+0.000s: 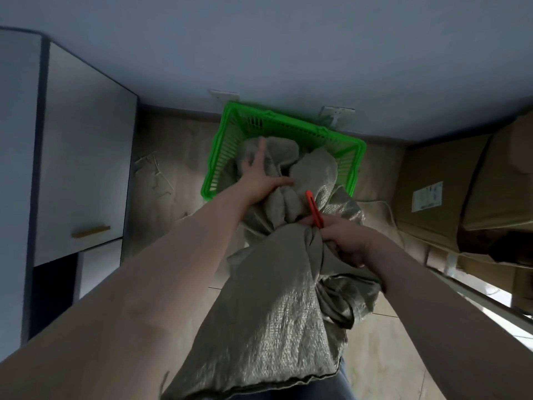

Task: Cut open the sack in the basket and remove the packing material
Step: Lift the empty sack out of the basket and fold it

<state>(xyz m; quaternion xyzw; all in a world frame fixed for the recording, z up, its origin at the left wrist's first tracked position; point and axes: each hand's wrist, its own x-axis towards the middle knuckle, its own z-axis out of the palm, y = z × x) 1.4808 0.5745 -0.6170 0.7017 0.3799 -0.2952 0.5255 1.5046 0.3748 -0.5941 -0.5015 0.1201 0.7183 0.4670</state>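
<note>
One view only is given, from the head camera, looking down along both arms. The green basket [284, 145] stands on the floor against the wall, and the grey woven sack [277, 298] lies half in it: its far part fills the basket, and its near part hangs out over the front rim toward the person.

The left hand [261, 176] rests on the sack inside the basket with the fingers straight and spread; it presses the cloth and does not grip it. The right hand [347, 242] is closed around a bunched fold of the sack, just in front of the basket, and the same hand holds an orange cutter [314, 210], which points forward over the cloth. I cannot tell if a blade is out, or if it touches the weave.

About progress, my judgement is that the task is at its early part. No cut or opening in the sack is visible, and no packing material shows anywhere. It seems the cutting itself and all the removing are left to do.

Beside the basket are a white cabinet [83, 157] and cardboard boxes [450, 186].
</note>
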